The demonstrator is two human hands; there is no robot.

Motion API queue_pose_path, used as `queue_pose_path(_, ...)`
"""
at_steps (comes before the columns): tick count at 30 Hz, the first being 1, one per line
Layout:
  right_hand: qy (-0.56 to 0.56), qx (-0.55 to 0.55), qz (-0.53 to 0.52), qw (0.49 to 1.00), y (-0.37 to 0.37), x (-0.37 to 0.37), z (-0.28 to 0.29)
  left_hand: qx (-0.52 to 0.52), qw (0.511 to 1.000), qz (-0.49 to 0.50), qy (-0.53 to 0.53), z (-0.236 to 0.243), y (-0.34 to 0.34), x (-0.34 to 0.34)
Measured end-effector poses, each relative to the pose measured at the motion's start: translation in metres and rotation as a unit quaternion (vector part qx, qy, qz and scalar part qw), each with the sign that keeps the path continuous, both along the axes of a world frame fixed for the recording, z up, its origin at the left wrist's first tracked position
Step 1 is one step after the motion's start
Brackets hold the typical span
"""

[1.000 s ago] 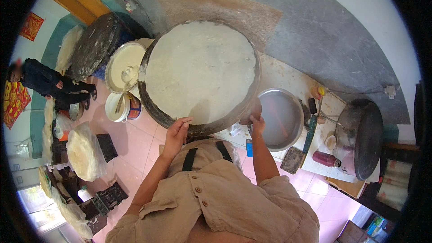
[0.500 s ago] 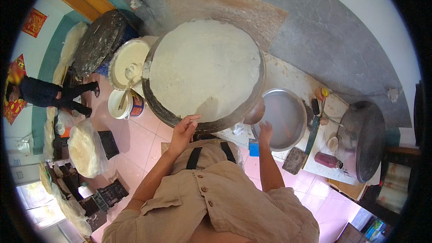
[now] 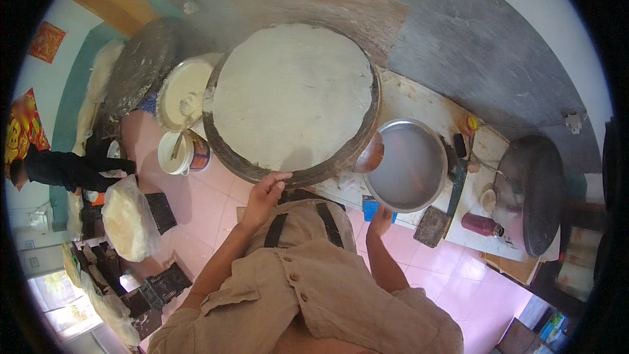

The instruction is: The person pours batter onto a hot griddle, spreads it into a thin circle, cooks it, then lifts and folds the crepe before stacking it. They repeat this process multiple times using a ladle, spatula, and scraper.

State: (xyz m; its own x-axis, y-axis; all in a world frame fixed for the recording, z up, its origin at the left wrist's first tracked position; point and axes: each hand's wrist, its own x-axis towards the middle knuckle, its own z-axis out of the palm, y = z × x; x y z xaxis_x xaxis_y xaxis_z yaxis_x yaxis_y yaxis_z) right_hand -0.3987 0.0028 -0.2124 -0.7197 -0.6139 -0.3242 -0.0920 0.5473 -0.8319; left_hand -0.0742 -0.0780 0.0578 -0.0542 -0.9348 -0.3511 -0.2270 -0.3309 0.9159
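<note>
A wide, pale, thin pancake (image 3: 291, 95) covers most of a large round griddle (image 3: 229, 165) with a dark rim. At the griddle's near edge is my left hand (image 3: 262, 198), its thumb and forefinger pinched together; whatever they hold, if anything, is too small to make out. My right hand (image 3: 380, 224) is lower, just below the near rim of a metal basin (image 3: 398, 204) and against a small blue object (image 3: 372, 207). Its fingers partly overlap that object, so I cannot tell whether they grip it. The basin holds cloudy grey liquid. A brown rounded bowl (image 3: 369, 153) sits between griddle and basin.
Left of the griddle stand a bowl of pale batter (image 3: 177, 96) and a white bucket (image 3: 173, 153). Bagged round pancakes (image 3: 130, 219) and a person in dark clothes (image 3: 62, 172) are farther left. A dark round lid (image 3: 534, 196) and a dark red bottle (image 3: 481, 225) are at right.
My right hand has moved down from over the basin to beside the blue object. My left hand has stayed near the griddle's edge. The person at left has moved down and bent.
</note>
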Motion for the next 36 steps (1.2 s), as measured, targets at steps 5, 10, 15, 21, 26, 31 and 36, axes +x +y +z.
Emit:
queue_pose_path(5,-0.332,0.240,-0.113,0.905,0.060,-0.016,-0.052,0.004,1.000,-0.014,0.009,0.008,0.007,-0.003)
queue_pose_path(10,-0.435,0.083,-0.224,0.868,0.063,-0.045,-0.130,0.034,0.999,-0.042,-0.003,0.002,0.018,-0.006)
queue_pose_path(15,-0.437,0.034,-0.263,0.860,0.059,-0.061,-0.151,-0.041,0.994,-0.096,0.010,-0.007,0.020,-0.002)
queue_pose_path(21,-0.447,0.014,-0.183,0.875,0.103,-0.038,-0.091,-0.045,0.988,-0.148,-0.006,-0.016,0.012,0.018)
queue_pose_path(26,-0.428,-0.045,-0.111,0.896,0.138,0.001,0.019,-0.045,0.984,-0.171,0.009,-0.011,0.007,0.037)
queue_pose_path(31,-0.405,-0.191,-0.001,0.894,0.076,0.038,0.130,-0.040,0.979,-0.198,0.041,-0.017,0.015,0.065)
queue_pose_path(36,-0.325,-0.225,-0.023,0.918,-0.030,0.082,0.181,-0.011,0.979,-0.191,0.075,-0.009,0.028,0.092)
